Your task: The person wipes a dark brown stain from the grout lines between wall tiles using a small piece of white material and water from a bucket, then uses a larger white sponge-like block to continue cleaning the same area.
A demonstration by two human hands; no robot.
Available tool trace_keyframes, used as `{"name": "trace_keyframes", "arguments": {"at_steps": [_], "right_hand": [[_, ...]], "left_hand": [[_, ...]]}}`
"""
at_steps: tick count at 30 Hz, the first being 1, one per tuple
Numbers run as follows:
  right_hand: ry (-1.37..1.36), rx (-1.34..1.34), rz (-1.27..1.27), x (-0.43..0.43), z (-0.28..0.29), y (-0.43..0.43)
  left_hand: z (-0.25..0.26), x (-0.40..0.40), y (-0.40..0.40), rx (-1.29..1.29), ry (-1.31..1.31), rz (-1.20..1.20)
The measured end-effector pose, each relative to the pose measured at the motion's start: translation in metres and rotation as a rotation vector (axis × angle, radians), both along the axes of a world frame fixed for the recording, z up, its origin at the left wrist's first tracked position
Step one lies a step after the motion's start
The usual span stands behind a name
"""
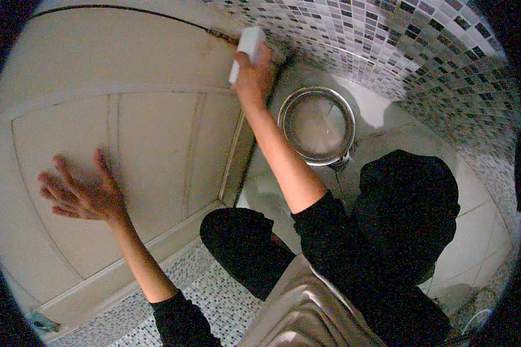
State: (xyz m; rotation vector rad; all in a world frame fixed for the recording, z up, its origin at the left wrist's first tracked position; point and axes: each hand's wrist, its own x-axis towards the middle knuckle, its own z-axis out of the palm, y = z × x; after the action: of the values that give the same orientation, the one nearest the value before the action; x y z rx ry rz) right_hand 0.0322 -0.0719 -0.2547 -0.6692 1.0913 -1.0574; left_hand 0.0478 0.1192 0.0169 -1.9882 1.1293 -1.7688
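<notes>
In my right hand [258, 80] is a white rectangular block [249, 43], held against or close to the edge of a cream panelled door [152, 152]. The hand is slightly blurred, and what the block is made of cannot be told. My left hand [84, 191], fingers spread and nothing in them, is at the door's lower panel; whether the palm presses on it is unclear. Beside my right forearm, a round metal bucket [282, 117] stands on the floor with cloudy liquid inside.
A black cable [143, 11] runs across the door towards my right hand. Mosaic tiles cover the wall [373, 39] behind the bucket. Pale tiles [464, 230] make up the floor, with small mosaic [225, 295] below the door. A small bluish item [43, 322] lies at lower left.
</notes>
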Motion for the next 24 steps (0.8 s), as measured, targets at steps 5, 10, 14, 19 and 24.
{"name": "trace_keyframes", "arguments": {"at_steps": [5, 10, 14, 19, 24], "right_hand": [[0.105, -0.082, -0.045, -0.002, -0.046, -0.016], [0.040, 0.053, 0.110, -0.005, -0.015, -0.007], [0.313, -0.391, -0.177, -0.001, -0.034, -0.007], [-0.155, 0.137, 0.018, -0.015, -0.038, -0.013], [-0.035, -0.015, 0.091, -0.011, -0.001, -0.001]], "left_hand": [[-0.009, 0.000, -0.016, -0.023, 0.023, -0.033], [0.002, 0.001, 0.000, 0.013, -0.017, -0.012], [-0.006, 0.001, -0.009, 0.002, 0.001, -0.041], [-0.004, 0.002, -0.007, -0.012, 0.013, -0.029], [-0.002, 0.002, -0.001, 0.006, -0.001, 0.008]]}}
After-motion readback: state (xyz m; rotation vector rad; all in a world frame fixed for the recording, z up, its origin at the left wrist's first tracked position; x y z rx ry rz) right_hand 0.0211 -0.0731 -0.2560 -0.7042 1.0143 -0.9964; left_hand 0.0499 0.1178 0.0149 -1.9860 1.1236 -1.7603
